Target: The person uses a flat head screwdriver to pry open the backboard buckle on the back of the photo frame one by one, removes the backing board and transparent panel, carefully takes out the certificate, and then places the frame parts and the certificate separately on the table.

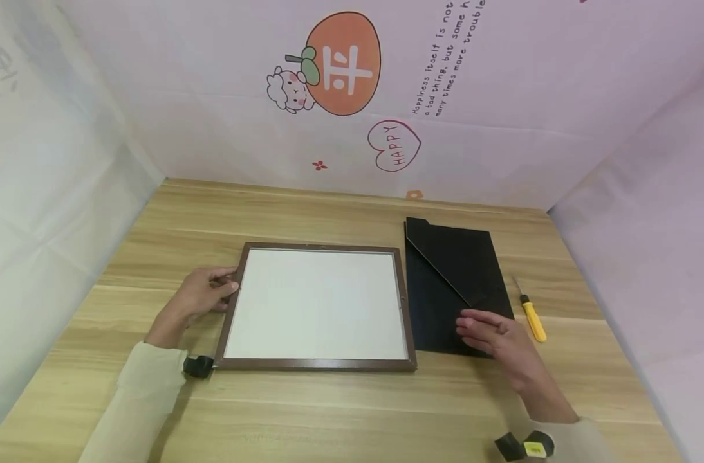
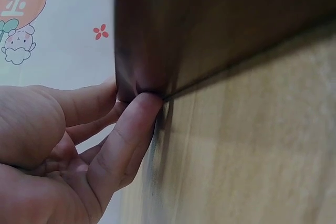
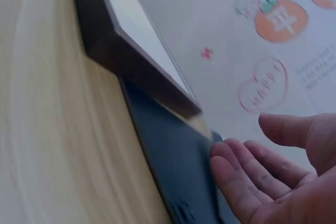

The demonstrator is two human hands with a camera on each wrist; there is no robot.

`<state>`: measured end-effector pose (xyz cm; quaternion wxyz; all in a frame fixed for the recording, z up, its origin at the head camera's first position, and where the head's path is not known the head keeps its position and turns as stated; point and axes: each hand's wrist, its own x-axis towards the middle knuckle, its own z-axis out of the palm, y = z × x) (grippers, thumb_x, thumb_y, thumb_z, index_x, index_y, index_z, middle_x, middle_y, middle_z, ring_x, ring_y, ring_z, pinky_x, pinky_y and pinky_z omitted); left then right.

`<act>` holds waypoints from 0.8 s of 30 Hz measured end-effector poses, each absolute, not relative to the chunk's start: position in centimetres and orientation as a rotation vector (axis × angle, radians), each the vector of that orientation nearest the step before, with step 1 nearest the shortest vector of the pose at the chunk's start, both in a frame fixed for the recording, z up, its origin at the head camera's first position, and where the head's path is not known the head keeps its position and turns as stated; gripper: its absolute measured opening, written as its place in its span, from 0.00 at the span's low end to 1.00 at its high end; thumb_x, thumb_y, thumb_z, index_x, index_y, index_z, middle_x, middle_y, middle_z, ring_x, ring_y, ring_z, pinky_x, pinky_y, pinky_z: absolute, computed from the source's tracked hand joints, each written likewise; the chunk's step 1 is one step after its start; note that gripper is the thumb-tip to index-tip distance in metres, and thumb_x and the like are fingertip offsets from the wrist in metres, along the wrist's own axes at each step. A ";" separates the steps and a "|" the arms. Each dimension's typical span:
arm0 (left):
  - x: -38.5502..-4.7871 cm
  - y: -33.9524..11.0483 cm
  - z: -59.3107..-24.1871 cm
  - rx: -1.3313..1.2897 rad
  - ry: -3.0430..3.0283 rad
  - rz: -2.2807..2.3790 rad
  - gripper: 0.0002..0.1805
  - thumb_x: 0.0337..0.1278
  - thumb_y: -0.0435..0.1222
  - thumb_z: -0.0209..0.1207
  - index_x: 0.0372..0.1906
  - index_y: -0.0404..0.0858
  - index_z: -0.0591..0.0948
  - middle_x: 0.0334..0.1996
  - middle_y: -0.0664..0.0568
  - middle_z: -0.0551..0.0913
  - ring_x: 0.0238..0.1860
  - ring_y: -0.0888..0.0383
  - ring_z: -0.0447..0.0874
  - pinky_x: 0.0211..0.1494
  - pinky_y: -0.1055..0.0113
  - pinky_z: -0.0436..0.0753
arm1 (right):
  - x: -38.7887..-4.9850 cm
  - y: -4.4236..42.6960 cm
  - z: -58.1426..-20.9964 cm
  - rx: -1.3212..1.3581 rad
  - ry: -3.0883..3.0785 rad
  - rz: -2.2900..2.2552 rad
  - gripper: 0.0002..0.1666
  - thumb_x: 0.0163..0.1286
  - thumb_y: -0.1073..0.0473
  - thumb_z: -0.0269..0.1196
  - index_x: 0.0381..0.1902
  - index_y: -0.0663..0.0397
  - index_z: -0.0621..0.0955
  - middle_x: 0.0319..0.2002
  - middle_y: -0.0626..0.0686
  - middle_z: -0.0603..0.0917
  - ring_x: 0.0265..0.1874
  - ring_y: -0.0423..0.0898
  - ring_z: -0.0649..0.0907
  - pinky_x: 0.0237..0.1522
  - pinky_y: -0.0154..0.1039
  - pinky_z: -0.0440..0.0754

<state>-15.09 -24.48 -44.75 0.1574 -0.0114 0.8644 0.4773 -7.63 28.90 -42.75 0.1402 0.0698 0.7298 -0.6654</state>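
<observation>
A brown frame (image 1: 324, 364) with a white panel (image 1: 320, 302) inside lies flat on the wooden table. At its left side my left hand (image 1: 200, 294) grips the edge between thumb and fingers; the left wrist view shows the fingertips of that hand (image 2: 79, 145) against the dark side of the frame (image 2: 220, 19). Right of the frame is a black board (image 1: 435, 308) with a slanted flap (image 1: 462, 254). My right hand (image 1: 502, 344) is over the board's lower right part, holding nothing, fingers loosely extended, as the right wrist view of the hand (image 3: 273, 182) also shows.
A screwdriver (image 1: 534, 320) with a yellow handle lies on the table (image 1: 305, 411) to the right of the black board. Behind the table hangs a printed cloth (image 1: 213, 96), with pale cloth walls on the left and right sides.
</observation>
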 end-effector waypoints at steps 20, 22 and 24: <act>-13.8 -25.1 -44.7 -0.007 2.473 1.372 0.29 0.70 0.32 0.55 0.72 0.33 0.64 0.54 0.33 0.71 0.42 0.53 0.81 0.42 0.70 0.88 | -9.0 20.9 -43.8 -0.040 2.103 -1.784 0.28 0.75 0.51 0.57 0.65 0.64 0.73 0.61 0.63 0.79 0.54 0.40 0.84 0.56 0.32 0.83; -13.7 -25.2 -44.7 -0.001 2.478 1.370 0.29 0.70 0.32 0.55 0.72 0.33 0.64 0.54 0.33 0.71 0.42 0.53 0.81 0.42 0.70 0.88 | -9.4 20.4 -43.8 -0.153 2.063 -1.781 0.30 0.77 0.49 0.54 0.66 0.64 0.71 0.63 0.65 0.77 0.57 0.42 0.82 0.59 0.33 0.81; -13.5 -25.2 -44.8 0.011 2.484 1.362 0.29 0.70 0.32 0.55 0.72 0.32 0.63 0.53 0.33 0.71 0.42 0.53 0.82 0.41 0.70 0.88 | -10.0 20.0 -43.9 -0.253 2.007 -1.771 0.32 0.79 0.46 0.48 0.68 0.64 0.69 0.66 0.65 0.74 0.62 0.45 0.79 0.62 0.33 0.79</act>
